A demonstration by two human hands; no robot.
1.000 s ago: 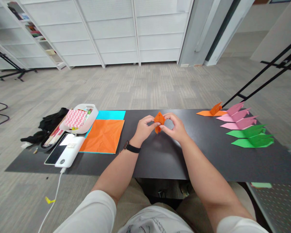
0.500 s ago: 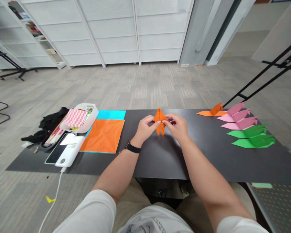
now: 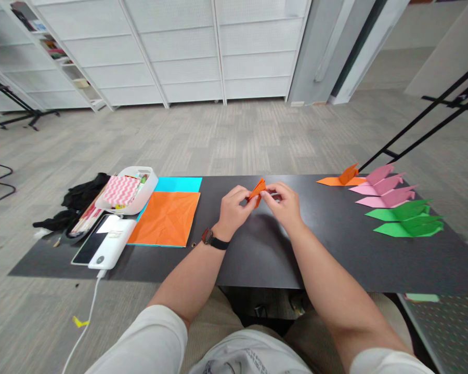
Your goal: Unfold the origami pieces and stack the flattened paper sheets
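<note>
A folded piece of orange origami paper is held up above the middle of the dark table, turned so that it looks narrow and slanted. On its left side my left hand pinches it between thumb and fingers. My right hand grips the other side, also with thumb and fingertips. The fingers cover part of the paper's lower edges. To the left lies a stack of square orange paper, with blue paper showing beneath it.
Several folded paper birds stand along the right: an orange one, pink ones and green ones. At the left are a white basket, a white power bank with a cable, a phone and black cloth.
The orange folded paper has turned from facing me, with its points spread up and down, to a tilted, narrower view. My left wrist has rotated slightly, showing more of the watch face.
</note>
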